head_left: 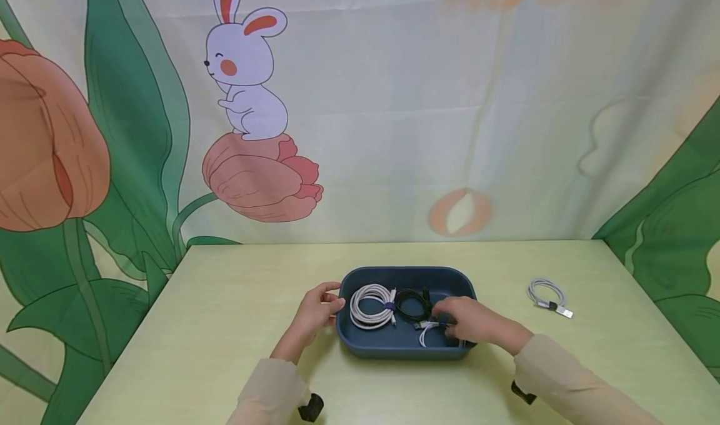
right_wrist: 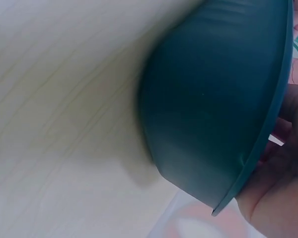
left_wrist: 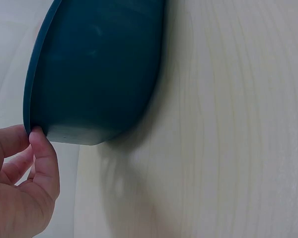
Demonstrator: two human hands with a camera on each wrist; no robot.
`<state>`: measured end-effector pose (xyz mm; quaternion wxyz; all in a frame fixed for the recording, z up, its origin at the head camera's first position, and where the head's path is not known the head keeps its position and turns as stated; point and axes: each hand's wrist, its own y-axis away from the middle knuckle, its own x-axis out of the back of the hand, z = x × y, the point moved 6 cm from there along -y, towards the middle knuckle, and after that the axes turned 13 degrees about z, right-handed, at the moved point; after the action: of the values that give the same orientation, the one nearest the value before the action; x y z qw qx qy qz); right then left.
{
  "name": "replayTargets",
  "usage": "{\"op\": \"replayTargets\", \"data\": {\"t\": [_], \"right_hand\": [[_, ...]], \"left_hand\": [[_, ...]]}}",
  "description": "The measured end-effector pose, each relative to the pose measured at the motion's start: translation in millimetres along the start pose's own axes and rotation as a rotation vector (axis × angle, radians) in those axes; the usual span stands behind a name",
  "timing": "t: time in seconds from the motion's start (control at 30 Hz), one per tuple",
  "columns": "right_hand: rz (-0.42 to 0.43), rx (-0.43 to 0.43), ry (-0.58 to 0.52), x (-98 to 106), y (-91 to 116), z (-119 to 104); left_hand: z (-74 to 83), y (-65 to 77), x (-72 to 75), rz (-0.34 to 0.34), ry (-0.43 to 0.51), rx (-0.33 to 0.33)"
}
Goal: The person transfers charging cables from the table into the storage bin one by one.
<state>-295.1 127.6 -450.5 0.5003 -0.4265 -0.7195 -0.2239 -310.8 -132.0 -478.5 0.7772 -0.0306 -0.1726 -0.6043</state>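
A dark blue oblong bin stands on the table in the head view. My left hand pinches its left rim; the left wrist view shows thumb and fingers meeting at the rim. Inside lie a thick coiled white cable with a purple tie and a coiled black cable. At the bin's right end, my right hand reaches over the rim, its fingers around a small white cable with a dark band. The hand covers part of that cable, and the bin wall hides the fingertips in the right wrist view.
Right of the bin, a coiled grey-white USB cable with a black tie lies on the pale wooden table. Behind the table's far edge hangs a printed cloth with a rabbit and flowers.
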Motion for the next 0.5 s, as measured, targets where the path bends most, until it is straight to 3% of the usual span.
{"op": "replayTargets", "data": {"t": [0.5], "right_hand": [[0.066, -0.016, -0.1, 21.7, 3.9, 2.9]], "left_hand": [[1.0, 0.5, -0.3, 0.0, 0.007, 0.002]]}}
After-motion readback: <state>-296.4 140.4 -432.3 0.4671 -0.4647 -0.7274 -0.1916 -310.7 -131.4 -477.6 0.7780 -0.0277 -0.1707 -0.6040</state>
